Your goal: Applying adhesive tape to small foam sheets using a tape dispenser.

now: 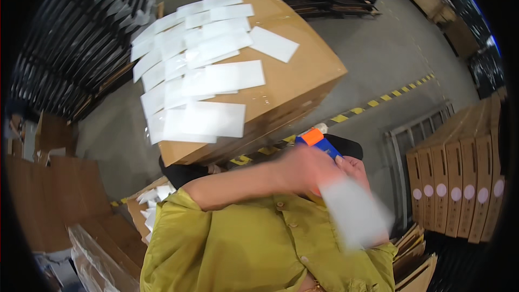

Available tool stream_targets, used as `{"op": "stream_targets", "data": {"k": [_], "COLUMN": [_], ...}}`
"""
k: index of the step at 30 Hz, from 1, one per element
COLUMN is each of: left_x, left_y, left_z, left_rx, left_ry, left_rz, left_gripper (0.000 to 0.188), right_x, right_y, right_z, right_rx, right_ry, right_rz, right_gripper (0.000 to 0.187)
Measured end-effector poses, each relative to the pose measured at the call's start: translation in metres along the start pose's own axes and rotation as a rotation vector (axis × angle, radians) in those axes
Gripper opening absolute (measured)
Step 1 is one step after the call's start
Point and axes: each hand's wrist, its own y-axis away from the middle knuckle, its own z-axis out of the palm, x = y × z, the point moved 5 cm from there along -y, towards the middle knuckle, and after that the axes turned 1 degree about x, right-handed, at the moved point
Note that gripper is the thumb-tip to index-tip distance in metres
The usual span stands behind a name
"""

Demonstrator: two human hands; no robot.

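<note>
My left hand (308,167) is smeared by motion and reaches across my body to the right hand. A blurred white rectangular sheet (357,216) hangs from its fingers, over my right forearm. My right hand (354,168) is closed around a blue and orange handheld tool (319,143) with a pale round part at its far end. It looks like a dispenser, but its exact kind is unclear. In front of me, overlapping white sheets (216,78) cover much of the top of a large cardboard box (286,86). One sheet (274,44) lies apart toward the right.
Cardboard boxes (454,184) stand in a row on the right beside a grey metal frame (416,130). Stacked black frames (75,38) fill the far left and back. An open carton with crumpled white paper (154,205) sits low left. Yellow-black tape (378,103) crosses the floor.
</note>
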Motion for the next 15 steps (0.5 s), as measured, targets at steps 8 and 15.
{"op": "stream_targets", "data": {"k": [8, 15], "left_x": [-0.016, -0.084], "left_y": [0.029, 0.096], "left_z": [-0.111, -0.112], "left_rx": [-0.138, -0.307], "left_ry": [-0.847, -1.079], "left_rz": [-0.463, -0.666], "left_gripper": [0.035, 0.039], "right_x": [0.043, 0.043], "right_y": [-0.014, -0.023], "right_z": [-0.029, -0.02], "right_rx": [0.242, 0.214], "right_ry": [-0.049, 0.01], "right_rz": [-0.066, -0.048], "right_gripper": [0.026, 0.025]}}
